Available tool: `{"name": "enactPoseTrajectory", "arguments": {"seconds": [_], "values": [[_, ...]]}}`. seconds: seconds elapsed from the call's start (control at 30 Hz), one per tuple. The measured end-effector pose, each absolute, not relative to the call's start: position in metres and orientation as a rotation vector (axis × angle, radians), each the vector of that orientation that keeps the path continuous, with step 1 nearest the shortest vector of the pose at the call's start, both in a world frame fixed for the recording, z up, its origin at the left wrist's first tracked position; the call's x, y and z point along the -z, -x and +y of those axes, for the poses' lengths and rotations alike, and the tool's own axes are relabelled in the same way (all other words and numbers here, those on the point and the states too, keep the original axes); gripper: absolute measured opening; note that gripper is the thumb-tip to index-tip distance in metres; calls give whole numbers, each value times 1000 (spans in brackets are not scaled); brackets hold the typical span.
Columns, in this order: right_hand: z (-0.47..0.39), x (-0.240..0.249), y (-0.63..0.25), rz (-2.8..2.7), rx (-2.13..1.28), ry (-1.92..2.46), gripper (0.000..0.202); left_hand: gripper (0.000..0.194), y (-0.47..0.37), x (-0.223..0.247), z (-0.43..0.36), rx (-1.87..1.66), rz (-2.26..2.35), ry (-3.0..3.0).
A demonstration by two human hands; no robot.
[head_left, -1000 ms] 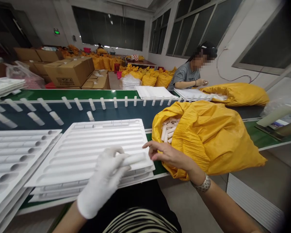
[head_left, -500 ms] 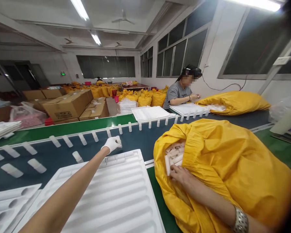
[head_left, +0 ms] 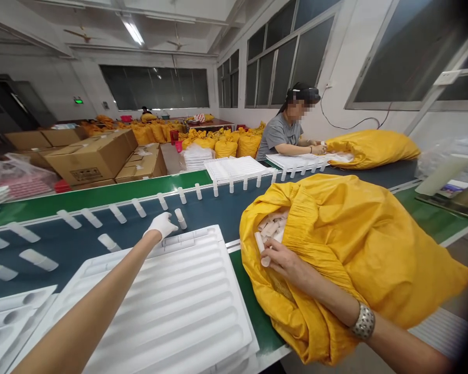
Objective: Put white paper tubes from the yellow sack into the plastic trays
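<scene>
There it goes: the left hand (head_left: 161,226) has just released a tube (head_left: 181,219) on the belt (head_left: 228,215) and hangs free, loosely open, while the right hand (head_left: 281,258) (fingers nearly closed) pinches a second tube (head_left: 265,262) at the sack (head_left: 374,234)'s mouth.

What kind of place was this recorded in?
It looks like a factory packing room, most likely. A dark belt carries rows of small white tubes, a big yellow sack holds more of them, and cardboard boxes are piled behind.
</scene>
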State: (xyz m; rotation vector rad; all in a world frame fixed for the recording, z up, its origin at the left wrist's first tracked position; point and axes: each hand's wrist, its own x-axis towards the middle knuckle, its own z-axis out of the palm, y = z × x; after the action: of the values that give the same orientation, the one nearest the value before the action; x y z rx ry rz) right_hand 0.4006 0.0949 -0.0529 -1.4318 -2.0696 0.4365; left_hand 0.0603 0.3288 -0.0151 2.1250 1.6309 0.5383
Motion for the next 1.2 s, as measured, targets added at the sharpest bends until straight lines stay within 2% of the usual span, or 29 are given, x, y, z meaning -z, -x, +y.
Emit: {"name": "enactPoseTrajectory", "arguments": {"seconds": [0.17, 0.4, 0.6, 0.77, 0.93, 1.2], "values": [[83, 26, -388, -1991, -462, 1274, 9, 26, -58, 19, 277, -372, 1557, -2404], [70, 10, -367, -1966, -411, 1176, 19, 19, -73, 18, 261, -297, 1408, -2547], [62, 5, -346, -1651, -596, 1017, 24, 25, -84, -11, 195, -463, 1210, -2399], [55, 13, -316, -1368, -827, 834, 29, 33, -85, -22, 115, -549, 854, -1907], [43, 15, -308, -1425, -914, 841, 26, 35, -74, -23, 81, -550, 816, -1717], [31, 10, -314, -1591, -742, 1120, 36, 35, -68, -13, 54, -597, 862, -1853]]}}
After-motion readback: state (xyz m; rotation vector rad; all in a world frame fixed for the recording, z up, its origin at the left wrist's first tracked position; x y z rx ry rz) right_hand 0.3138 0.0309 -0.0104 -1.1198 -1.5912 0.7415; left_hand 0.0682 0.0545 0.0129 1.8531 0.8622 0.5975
